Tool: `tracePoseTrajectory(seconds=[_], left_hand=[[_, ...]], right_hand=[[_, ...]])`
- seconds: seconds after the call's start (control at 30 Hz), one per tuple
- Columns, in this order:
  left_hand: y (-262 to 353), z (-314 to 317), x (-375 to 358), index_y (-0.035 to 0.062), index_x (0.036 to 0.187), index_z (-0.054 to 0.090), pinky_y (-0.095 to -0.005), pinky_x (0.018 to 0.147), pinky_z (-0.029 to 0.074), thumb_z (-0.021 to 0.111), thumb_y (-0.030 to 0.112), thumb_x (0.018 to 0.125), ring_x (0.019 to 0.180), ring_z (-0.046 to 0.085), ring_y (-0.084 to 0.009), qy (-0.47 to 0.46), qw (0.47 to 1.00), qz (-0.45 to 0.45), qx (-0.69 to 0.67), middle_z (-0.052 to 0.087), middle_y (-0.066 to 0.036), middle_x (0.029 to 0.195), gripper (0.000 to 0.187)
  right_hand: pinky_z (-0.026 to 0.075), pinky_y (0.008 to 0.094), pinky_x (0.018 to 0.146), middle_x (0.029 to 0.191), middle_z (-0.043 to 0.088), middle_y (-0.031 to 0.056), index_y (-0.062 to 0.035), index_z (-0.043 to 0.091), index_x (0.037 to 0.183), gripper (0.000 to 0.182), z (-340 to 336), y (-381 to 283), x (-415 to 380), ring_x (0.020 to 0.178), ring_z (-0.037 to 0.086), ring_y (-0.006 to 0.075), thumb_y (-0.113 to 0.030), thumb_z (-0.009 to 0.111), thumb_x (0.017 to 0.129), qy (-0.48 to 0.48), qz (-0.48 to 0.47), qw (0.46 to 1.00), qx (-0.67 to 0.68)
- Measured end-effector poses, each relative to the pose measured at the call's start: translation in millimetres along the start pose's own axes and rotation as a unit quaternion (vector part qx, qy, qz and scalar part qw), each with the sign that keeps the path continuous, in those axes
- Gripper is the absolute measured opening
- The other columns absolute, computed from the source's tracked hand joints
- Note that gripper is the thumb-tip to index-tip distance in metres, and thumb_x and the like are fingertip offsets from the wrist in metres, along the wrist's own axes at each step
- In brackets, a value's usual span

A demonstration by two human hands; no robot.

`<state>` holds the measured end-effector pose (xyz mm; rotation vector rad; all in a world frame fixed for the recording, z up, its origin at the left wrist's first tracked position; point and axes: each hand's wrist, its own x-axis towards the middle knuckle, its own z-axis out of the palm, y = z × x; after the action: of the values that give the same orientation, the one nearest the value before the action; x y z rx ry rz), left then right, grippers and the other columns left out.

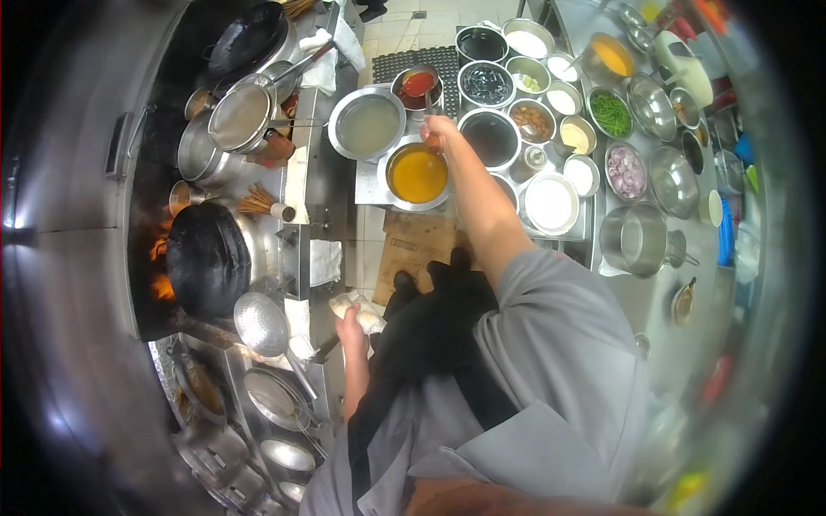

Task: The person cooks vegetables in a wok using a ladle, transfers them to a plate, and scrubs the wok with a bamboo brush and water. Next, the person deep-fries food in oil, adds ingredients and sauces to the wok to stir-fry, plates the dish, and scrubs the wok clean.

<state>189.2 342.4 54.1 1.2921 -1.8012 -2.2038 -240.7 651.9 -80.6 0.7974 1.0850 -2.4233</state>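
My right hand (438,132) is closed round the handle of a ladle at the upper middle. The ladle's bowl (419,84) holds red sauce and sits over a metal pot of the same sauce. Just below that hand stands a pot of yellow-orange liquid (417,175); a pot of cloudy liquid (367,125) is to its left. Lower down, near the stove's edge, my left hand (351,327) grips a folded whitish cloth (359,311).
A black wok (206,261) sits over flames on the left, with a perforated skimmer (261,324) below it. Strainers (240,117) rest at the upper left. Bowls of green vegetables (611,113) and chopped onion (626,170) stand on the right counter.
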Motion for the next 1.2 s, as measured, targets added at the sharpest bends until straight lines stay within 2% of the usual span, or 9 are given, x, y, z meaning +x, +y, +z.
tracePoseTrajectory(seconds=[0.17, 0.23, 0.33, 0.37, 0.6, 0.77, 0.83, 1.0, 1.2], left_hand=[[-4.8, 1.8, 12.5, -0.0064, 0.118, 0.054, -0.0378, 0.071, 0.054, 0.061, 0.008, 0.082, 0.084, 0.064, -0.0256, -0.028, 0.999, 0.008, -0.025, 0.061, -0.015, 0.100, 0.039], [-8.2, 2.4, 16.5, -0.0057, 0.121, 0.052, -0.0382, 0.073, 0.054, 0.061, 0.007, 0.082, 0.085, 0.064, -0.0259, -0.029, 0.999, -0.006, -0.038, 0.061, -0.014, 0.102, 0.042], [-16.3, 0.0, 18.7, -0.0050, 0.122, 0.050, -0.0389, 0.074, 0.054, 0.061, 0.007, 0.082, 0.087, 0.064, -0.0265, -0.040, 0.997, -0.001, -0.067, 0.060, -0.014, 0.104, 0.044], [-16.9, -0.6, 16.7, -0.0050, 0.122, 0.050, -0.0389, 0.074, 0.054, 0.061, 0.007, 0.082, 0.087, 0.064, -0.0265, -0.034, 0.997, -0.001, -0.076, 0.060, -0.014, 0.104, 0.044], [-21.4, -14.6, 18.7, -0.0036, 0.110, 0.058, -0.0374, 0.072, 0.054, 0.062, 0.012, 0.082, 0.083, 0.066, -0.0254, -0.034, 0.989, -0.045, -0.136, 0.064, -0.012, 0.098, 0.033], [-11.7, -34.8, 30.8, -0.0046, 0.108, 0.060, -0.0348, 0.073, 0.053, 0.062, 0.009, 0.082, 0.084, 0.066, -0.0217, -0.074, 0.985, -0.019, -0.156, 0.065, -0.012, 0.098, 0.029], [-13.9, -49.6, 41.3, -0.0043, 0.110, 0.060, -0.0340, 0.074, 0.053, 0.062, 0.008, 0.083, 0.084, 0.066, -0.0212, -0.061, 0.983, -0.014, -0.170, 0.066, -0.012, 0.099, 0.030], [-5.8, -90.6, 54.0, -0.0014, 0.115, 0.060, -0.0332, 0.076, 0.053, 0.060, 0.008, 0.084, 0.088, 0.065, -0.0207, -0.063, 0.977, -0.029, -0.201, 0.066, -0.011, 0.102, 0.032], [5.6, -133.9, 82.4, -0.0017, 0.113, 0.059, -0.0357, 0.078, 0.054, 0.059, 0.014, 0.087, 0.088, 0.066, -0.0222, -0.003, 0.942, 0.006, -0.336, 0.066, -0.011, 0.101, 0.030]], right_hand=[[0.037, 0.0322, 0.039, 0.060, 0.049, 0.0091, 0.0034, 0.047, 0.116, 0.023, -2.7, 0.7, -11.9, 0.046, 0.047, 0.0182, -0.001, 0.047, 0.093, -0.009, 0.003, 0.999, -0.032], [0.036, 0.0298, 0.039, 0.063, 0.048, 0.0091, 0.0032, 0.046, 0.115, 0.022, -11.2, 3.9, -7.9, 0.048, 0.046, 0.0164, 0.001, 0.047, 0.094, -0.087, 0.020, 0.987, 0.132], [0.036, 0.0265, 0.040, 0.066, 0.047, 0.0082, 0.0032, 0.045, 0.111, 0.017, -8.1, -7.0, -33.8, 0.049, 0.045, 0.0145, -0.001, 0.049, 0.094, -0.093, 0.048, 0.987, 0.123], [0.032, 0.0216, 0.036, 0.061, 0.040, -0.0005, -0.0022, 0.043, 0.095, 0.015, 0.4, -13.2, -45.8, 0.045, 0.037, 0.0083, -0.015, 0.044, 0.102, -0.061, 0.073, 0.992, 0.076], [0.027, 0.0182, 0.033, 0.056, 0.040, -0.0056, 0.0044, 0.047, 0.096, 0.023, 37.1, -49.7, -174.1, 0.040, 0.035, 0.0035, -0.018, 0.048, 0.101, -0.103, 0.132, 0.985, -0.036], [0.024, 0.0200, 0.032, 0.052, 0.040, -0.0069, 0.0043, 0.048, 0.097, 0.028, 81.6, -42.3, -259.8, 0.037, 0.035, 0.0045, -0.023, 0.052, 0.100, -0.147, 0.138, 0.971, -0.128], [0.025, 0.0193, 0.030, 0.053, 0.041, -0.0058, 0.0046, 0.050, 0.096, 0.029, 109.9, -34.8, -289.5, 0.036, 0.036, 0.0040, -0.024, 0.051, 0.101, -0.112, 0.184, 0.967, -0.139], [0.038, 0.0191, 0.029, 0.067, 0.048, -0.0003, 0.0072, 0.048, 0.099, 0.033, 179.1, -5.5, -342.4, 0.038, 0.042, 0.0042, -0.025, 0.042, 0.104, -0.172, 0.351, 0.918, -0.067], [0.036, 0.0194, 0.028, 0.067, 0.045, -0.0023, 0.0071, 0.048, 0.105, 0.035, 285.4, 54.2, -371.5, 0.039, 0.041, 0.0030, -0.027, 0.041, 0.105, -0.243, 0.409, 0.870, -0.130]])
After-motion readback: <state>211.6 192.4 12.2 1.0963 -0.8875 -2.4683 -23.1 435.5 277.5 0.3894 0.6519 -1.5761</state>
